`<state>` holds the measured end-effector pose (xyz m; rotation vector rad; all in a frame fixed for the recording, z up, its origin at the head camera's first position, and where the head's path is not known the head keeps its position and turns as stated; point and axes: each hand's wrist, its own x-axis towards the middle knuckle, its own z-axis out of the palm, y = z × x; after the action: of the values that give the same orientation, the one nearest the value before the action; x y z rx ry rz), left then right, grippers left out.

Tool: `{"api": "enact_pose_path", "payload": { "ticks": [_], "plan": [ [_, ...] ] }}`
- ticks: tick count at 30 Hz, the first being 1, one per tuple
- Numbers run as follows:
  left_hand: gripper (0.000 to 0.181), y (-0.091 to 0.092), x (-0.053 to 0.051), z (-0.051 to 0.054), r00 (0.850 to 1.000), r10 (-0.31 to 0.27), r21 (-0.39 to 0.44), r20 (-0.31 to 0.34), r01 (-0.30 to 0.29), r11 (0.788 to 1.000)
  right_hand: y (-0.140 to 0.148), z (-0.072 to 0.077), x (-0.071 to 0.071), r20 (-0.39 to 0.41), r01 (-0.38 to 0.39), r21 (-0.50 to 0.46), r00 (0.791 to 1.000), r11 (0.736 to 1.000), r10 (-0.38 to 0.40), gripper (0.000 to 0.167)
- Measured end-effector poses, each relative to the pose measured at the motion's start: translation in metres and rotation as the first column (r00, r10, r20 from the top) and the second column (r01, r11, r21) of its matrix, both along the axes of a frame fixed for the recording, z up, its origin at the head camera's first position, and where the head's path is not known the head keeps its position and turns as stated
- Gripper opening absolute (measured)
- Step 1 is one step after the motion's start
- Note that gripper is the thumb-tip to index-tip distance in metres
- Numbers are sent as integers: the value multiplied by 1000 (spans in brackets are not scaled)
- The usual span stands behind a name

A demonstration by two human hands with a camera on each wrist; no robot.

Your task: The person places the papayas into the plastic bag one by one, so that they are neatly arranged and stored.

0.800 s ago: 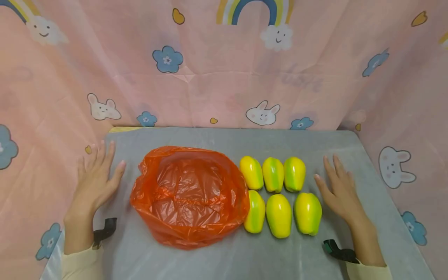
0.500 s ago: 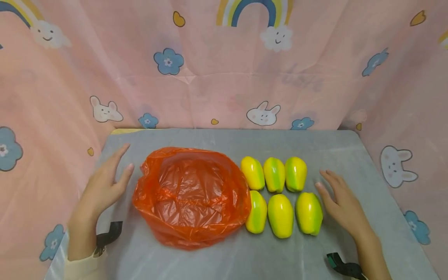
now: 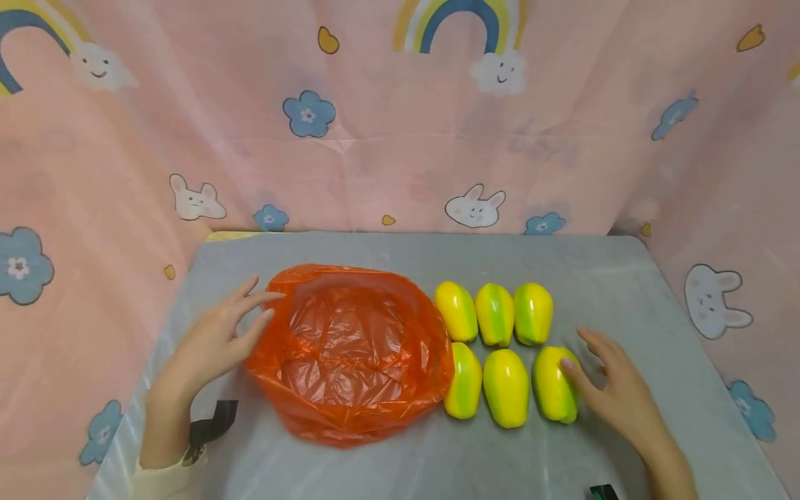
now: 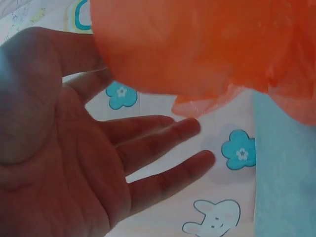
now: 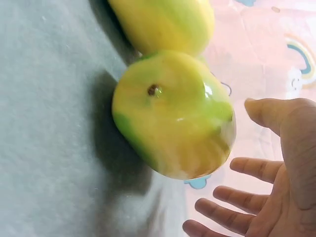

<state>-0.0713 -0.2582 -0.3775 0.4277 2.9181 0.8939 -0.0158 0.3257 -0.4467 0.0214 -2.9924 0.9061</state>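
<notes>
An orange plastic bag [image 3: 340, 423] stands with its mouth open, left of the middle of the table. At its left rim is my left hand [image 3: 209, 340], fingers loosely spread. In the left wrist view the tips of the upper fingers pass behind the bag's film; whether they touch it I cannot tell. Several glossy yellow-green papaya-like fruits lie in two rows right of the bag. Beside the front-right fruit [image 3: 553, 389] is my right hand [image 3: 621, 396], its thumb overlapping the fruit from above. In the right wrist view a gap shows between the spread fingers and that fruit [image 5: 170, 123].
The grey table [image 3: 400, 472] is bordered by a pink printed curtain [image 3: 387, 160] at the back and sides. The front-left fruit [image 3: 464, 382] lies right against the bag. A black wrist mount [image 3: 212, 423] sticks out from the left wrist.
My left hand has moved right, from beside the bag to its rim, and its fingers have bent forward. My right hand has moved down and left, closer to the front-right fruit.
</notes>
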Motion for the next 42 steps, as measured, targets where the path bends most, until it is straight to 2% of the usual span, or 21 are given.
{"api": "enact_pose_path", "payload": {
  "ticks": [5,8,12,16,20,25,29,34,42],
  "plan": [
    [47,9,-5,-3,997,-35,-17,68,36,999,1,-5,12,66,43,6,997,999,-43,78],
    [51,9,-5,-1,995,-31,-9,97,32,999,-3,-7,16,64,59,2,996,998,-59,79],
    [56,8,-6,-1,994,-8,-25,105,11,1000,-8,-8,19,40,51,-6,998,999,-50,78],
    [61,11,-7,-4,996,-26,-50,87,31,998,-8,-8,24,7,35,-4,999,999,-35,74],
    [65,14,-5,-4,994,-36,-66,102,43,997,-9,-7,24,3,21,-2,1000,1000,-21,72],
    [67,11,0,-1,991,-14,-86,130,25,996,-14,-6,23,88,10,2,996,1000,-11,80],
    [64,13,-2,-1,992,-21,-80,125,32,996,-15,-3,22,141,16,7,990,1000,-17,85],
    [62,17,-8,-3,993,-24,-73,118,33,997,-14,0,20,146,23,-8,989,1000,-21,84],
    [64,17,-6,-4,988,7,-78,156,5,997,-17,5,22,165,38,-25,986,999,-34,86]
  ]
}}
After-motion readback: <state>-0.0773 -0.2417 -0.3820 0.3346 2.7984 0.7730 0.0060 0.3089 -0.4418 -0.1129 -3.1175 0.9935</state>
